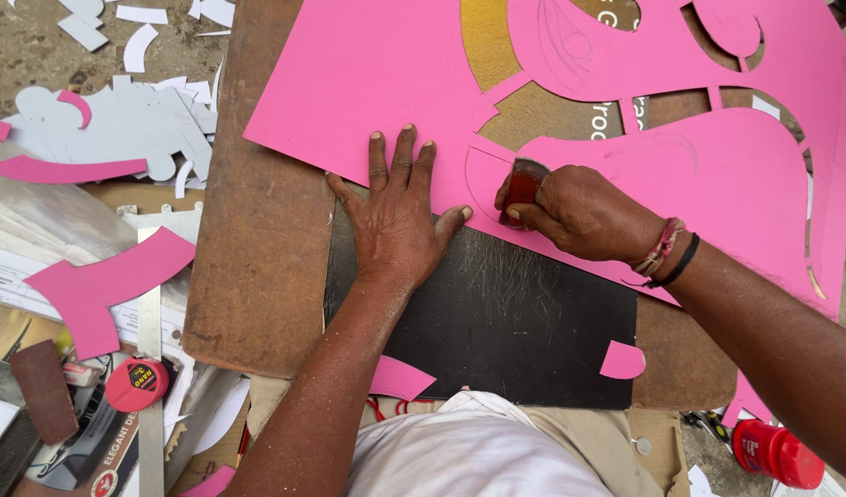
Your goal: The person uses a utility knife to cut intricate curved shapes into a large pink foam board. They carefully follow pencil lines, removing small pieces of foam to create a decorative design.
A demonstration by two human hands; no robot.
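A large pink card sheet [377, 83] with curved cut-out shapes lies across a brown board [257, 239] and a black cutting mat [524, 331]. My left hand [400, 207] presses flat on the sheet's lower edge, fingers spread. My right hand [575, 212] grips a small red-handled cutter [519, 191], its tip on a curved cut line in the pink sheet just right of my left thumb.
Pink offcuts lie on the mat [622, 361] and at the left [101, 285]. White paper scraps [119, 124] cover the floor at upper left. A metal ruler [149, 368], a red tape measure [138, 385] and a red-capped bottle [777, 453] sit nearby.
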